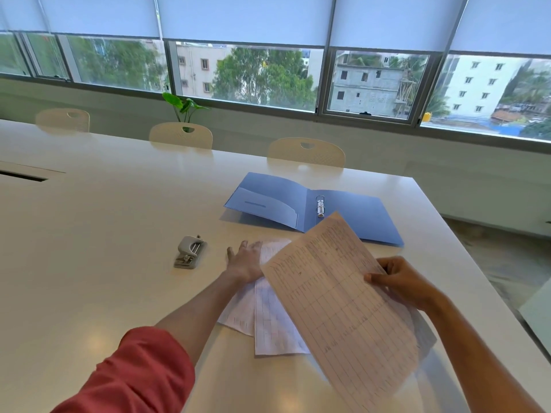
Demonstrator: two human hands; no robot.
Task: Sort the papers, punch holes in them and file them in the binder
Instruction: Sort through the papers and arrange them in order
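Note:
My right hand (pixel 401 281) pinches the right edge of a printed sheet (pixel 343 299) and holds it tilted above the table. Under it lie two or three loose papers (pixel 274 329), fanned out on the white table (pixel 104 234). My left hand (pixel 246 260) rests flat on the top left of these papers, fingers spread. A blue ring binder (pixel 366 216) lies wide open beyond the papers, its metal rings (pixel 320 205) in the middle. A grey hole punch (pixel 190 251) stands to the left of my left hand.
Three white chairs (pixel 307 152) are pushed in along the table's far side, under a row of windows. A small green plant (pixel 183 107) stands behind the middle chair. The table's right edge (pixel 465 248) drops to the floor. A cable slot (pixel 24 175) is cut at far left.

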